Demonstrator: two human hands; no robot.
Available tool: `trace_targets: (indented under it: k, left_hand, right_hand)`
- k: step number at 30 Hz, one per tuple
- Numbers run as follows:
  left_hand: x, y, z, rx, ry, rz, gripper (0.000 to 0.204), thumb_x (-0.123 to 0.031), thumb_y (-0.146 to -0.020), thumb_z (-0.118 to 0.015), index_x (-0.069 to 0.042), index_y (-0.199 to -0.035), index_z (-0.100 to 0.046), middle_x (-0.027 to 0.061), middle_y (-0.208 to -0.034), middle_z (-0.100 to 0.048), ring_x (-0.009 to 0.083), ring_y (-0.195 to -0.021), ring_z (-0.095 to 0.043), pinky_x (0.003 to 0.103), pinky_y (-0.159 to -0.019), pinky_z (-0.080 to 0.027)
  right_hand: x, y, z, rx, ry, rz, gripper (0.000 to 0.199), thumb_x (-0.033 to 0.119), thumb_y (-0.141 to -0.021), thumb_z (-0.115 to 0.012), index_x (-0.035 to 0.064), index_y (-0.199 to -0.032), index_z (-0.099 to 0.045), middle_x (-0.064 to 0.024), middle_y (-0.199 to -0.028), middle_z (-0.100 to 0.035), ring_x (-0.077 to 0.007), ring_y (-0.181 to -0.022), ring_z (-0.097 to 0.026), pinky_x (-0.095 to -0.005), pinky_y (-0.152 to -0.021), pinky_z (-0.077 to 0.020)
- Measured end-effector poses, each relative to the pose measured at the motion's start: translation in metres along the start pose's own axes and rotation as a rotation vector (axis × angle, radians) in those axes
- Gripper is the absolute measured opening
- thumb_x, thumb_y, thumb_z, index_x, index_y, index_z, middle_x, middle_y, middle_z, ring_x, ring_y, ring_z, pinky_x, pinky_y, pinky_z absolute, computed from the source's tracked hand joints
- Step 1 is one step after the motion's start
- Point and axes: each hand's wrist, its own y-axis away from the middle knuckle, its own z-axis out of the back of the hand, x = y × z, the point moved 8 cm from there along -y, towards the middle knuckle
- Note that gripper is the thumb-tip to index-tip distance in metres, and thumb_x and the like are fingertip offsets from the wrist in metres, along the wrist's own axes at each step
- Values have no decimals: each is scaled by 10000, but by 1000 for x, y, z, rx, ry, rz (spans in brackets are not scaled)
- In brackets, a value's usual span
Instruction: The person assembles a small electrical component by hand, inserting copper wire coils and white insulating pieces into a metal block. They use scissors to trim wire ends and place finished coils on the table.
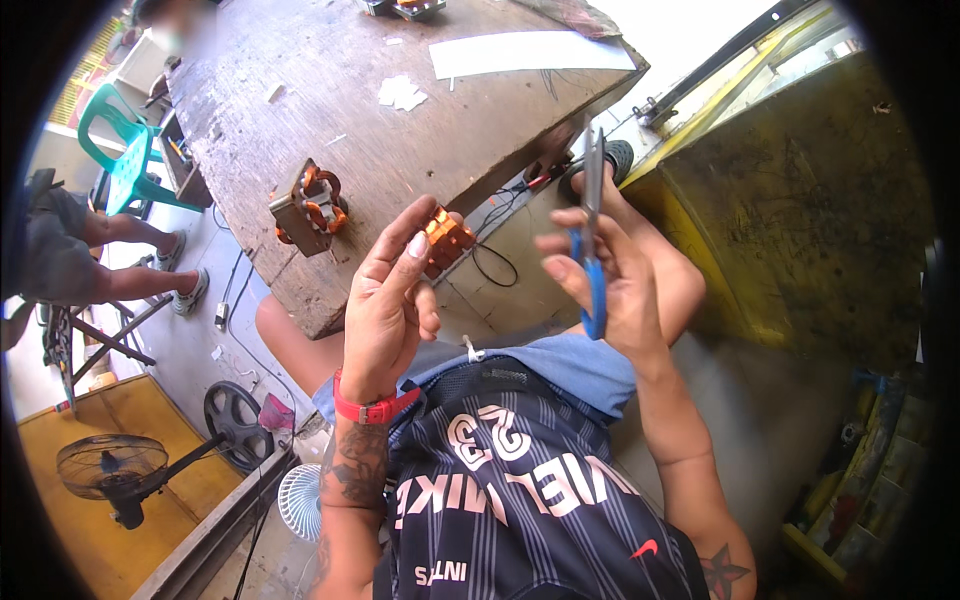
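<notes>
My left hand [392, 300] is raised in front of me and holds a small copper wire coil [446, 238] between thumb and fingers. My right hand [612, 280] grips blue-handled scissors [592, 225], blades pointing up, a short way to the right of the coil. The scissors do not touch the coil. A red band sits on my left wrist.
A worn wooden workbench [380, 120] lies ahead, with a motor stator wound in copper [308, 208] near its front edge, paper scraps [402, 93] and a white sheet [530, 52]. A yellow metal cabinet [800, 220] stands at right. Another person's legs [120, 260] and a green chair [125, 150] are at left; fans [110, 470] lie on the floor.
</notes>
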Motion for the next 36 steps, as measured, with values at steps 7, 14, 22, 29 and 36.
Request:
trace_targets:
  k: [7,14,22,29,36]
  left_hand:
    - [13,12,-7,99,-350,61,523,-234,-1121,-567,-23,-1585,-450,204,-1412,-652,162,-611,-730,229,-518,-576]
    - [34,20,8,-7,-213,96,535,-198,-1124,-554,-49,-1618,-412,225,-1377,-665,161,-624,-739,237,-500,-586]
    - [49,33,22,-41,231,152,475,-215,-1133,-515,-19,-1559,-443,238,-1307,-679,147,-511,-687,220,-402,-508]
    - [53,30,20,7,177,166,494,-226,-1126,-523,-14,-1563,-433,239,-1289,-682,176,-540,-715,229,-419,-535]
    - [53,31,20,49,198,176,502,-231,-1122,-515,6,-1557,-431,251,-1310,-679,197,-576,-736,250,-457,-578]
  right_hand:
    - [-26,-24,-48,217,33,-286,364,125,-951,-820,3,-1249,-650,-88,-1081,-746,-122,-1043,-712,-260,-904,-579]
    - [-19,-15,-56,76,351,17,420,106,-904,-853,3,-1259,-655,-76,-975,-754,-109,-887,-713,-266,-763,-575]
    - [-25,50,-36,404,450,-113,649,292,-710,-1005,1,-1195,-689,-80,-898,-723,-119,-791,-701,-288,-705,-551]
    - [-31,64,-35,484,590,-17,667,432,-721,-975,-28,-1120,-702,-175,-979,-730,-335,-845,-724,-394,-767,-582]
    - [-35,64,-33,482,619,-24,655,413,-715,-980,-21,-1117,-701,-172,-949,-717,-340,-832,-719,-395,-755,-577]
